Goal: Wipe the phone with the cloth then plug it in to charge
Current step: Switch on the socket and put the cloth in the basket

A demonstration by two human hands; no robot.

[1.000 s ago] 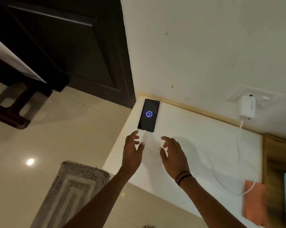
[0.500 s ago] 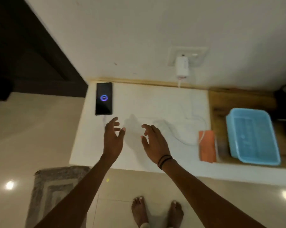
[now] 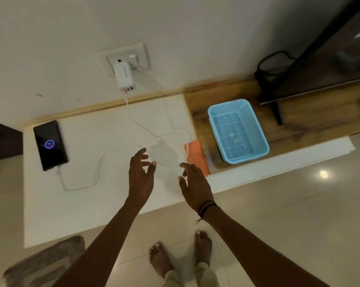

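Note:
A black phone (image 3: 50, 145) lies face up at the far left of the white counter (image 3: 50, 214), its screen lit with a blue charging ring. A white cable (image 3: 96, 175) runs from the phone's near end across the counter up to a white charger (image 3: 124, 77) in the wall socket. An orange cloth (image 3: 196, 157) lies flat at the counter's right edge, with the cable crossing its left corner. My left hand (image 3: 140, 175) hovers over the middle of the counter, fingers spread, holding nothing. My right hand (image 3: 194, 184) is beside it, just left of the cloth, also empty.
A light blue plastic basket (image 3: 238, 131) stands on a wooden shelf (image 3: 311, 119) right of the cloth. A dark screen on a stand (image 3: 324, 65) rises at the far right. A grey mat (image 3: 44, 264) lies on the tiled floor, and bare feet (image 3: 179, 253) stand below.
The view has swung right, away from the phone. Both empty hands have moved right across the counter, from next to the phone toward the orange cloth.

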